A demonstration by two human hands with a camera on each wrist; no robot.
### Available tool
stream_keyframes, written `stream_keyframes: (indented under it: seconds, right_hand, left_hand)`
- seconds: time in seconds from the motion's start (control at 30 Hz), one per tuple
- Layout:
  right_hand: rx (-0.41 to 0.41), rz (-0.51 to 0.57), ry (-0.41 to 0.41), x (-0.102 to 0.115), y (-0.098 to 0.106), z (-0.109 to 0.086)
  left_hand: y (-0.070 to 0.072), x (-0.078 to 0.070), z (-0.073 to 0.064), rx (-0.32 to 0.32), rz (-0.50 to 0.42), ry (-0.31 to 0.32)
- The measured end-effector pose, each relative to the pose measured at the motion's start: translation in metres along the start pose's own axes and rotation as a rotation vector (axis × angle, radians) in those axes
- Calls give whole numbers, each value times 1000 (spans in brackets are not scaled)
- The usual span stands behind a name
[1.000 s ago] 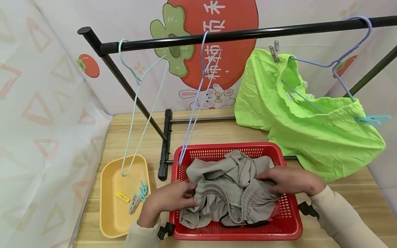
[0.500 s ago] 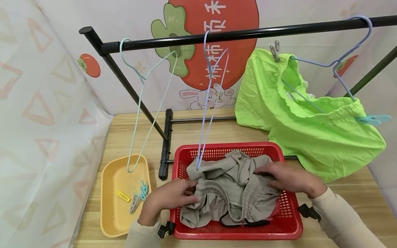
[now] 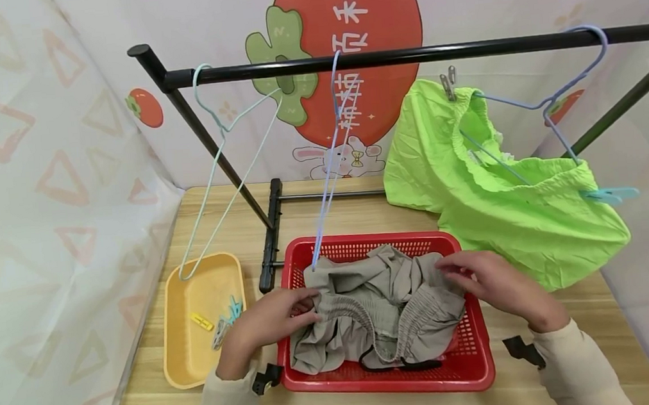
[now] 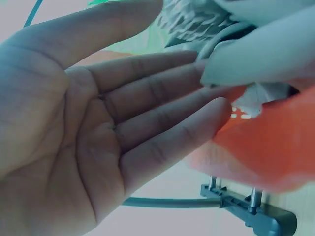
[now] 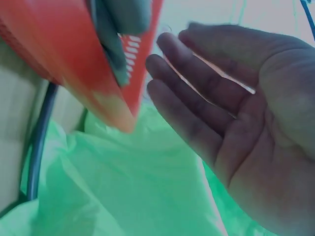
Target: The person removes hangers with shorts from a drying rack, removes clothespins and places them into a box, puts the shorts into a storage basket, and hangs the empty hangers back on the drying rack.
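Note:
Crumpled grey shorts (image 3: 386,277) with a gathered elastic waistband and a black cord lie in a red plastic basket (image 3: 387,387). At their left side is my left hand (image 3: 271,320), fingertips right at the cloth; the left wrist view shows its palm (image 4: 88,118) with fingers nearly straight and nothing gripped. My right hand (image 3: 496,284) is over the basket's right rim, fingertips at the edge of the shorts. Its fingers (image 5: 197,98) are loosely extended in the right wrist view, with no cloth between them.
Bright green shorts (image 3: 511,212) hang at right from a hanger, held by clothespins. A green hanger (image 3: 206,174) and a purple hanger (image 3: 327,170) dangle from the black rail (image 3: 381,58). A yellow tray (image 3: 176,331) with several clothespins (image 3: 220,330) stands left of the basket.
My right hand has moved right and slightly up, away from the waistband. The left hand has shifted slightly left. Both bare hangers have swung; the grey shorts have barely moved.

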State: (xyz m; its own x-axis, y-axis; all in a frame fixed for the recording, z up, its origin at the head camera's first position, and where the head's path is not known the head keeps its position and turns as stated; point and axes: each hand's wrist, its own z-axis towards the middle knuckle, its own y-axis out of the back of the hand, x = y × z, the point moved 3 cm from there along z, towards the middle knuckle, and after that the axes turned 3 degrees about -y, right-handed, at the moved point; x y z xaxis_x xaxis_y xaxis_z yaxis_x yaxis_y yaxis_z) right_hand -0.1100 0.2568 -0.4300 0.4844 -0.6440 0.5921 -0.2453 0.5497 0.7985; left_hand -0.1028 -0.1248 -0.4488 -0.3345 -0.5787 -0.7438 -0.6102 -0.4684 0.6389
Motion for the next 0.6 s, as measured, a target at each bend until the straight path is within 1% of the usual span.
stream_keyframes:
  seconds: [0.07, 0.2, 0.27, 0.3, 0.37, 0.47, 0.53, 0.6]
  right_hand:
    - [-68, -16, 3, -1, 6, -5]
    - [-171, -45, -44, 0, 17, -17]
    - [-269, -75, -47, 1, 24, -24]
    - [-334, -92, -38, 1, 28, -27]
    - [-493, -115, -25, 3, 37, -35]
    - [-748, -95, -37, 7, 53, -47]
    - [-924, -74, -69, 10, 63, -54]
    - [-1075, -69, -121, 14, 73, -60]
  left_hand:
    - [3, -1, -2, -43, -3, -9]
    - [9, -2, -10, -142, -11, -23]
    - [11, -2, -13, -189, -13, -35]
    - [12, -2, -15, -214, -14, -43]
    - [14, -2, -19, -259, -14, -56]
    - [15, 0, -25, -320, 1, -52]
    - [15, 1, -27, -352, 9, -45]
    - [16, 1, -28, -379, 19, -52]
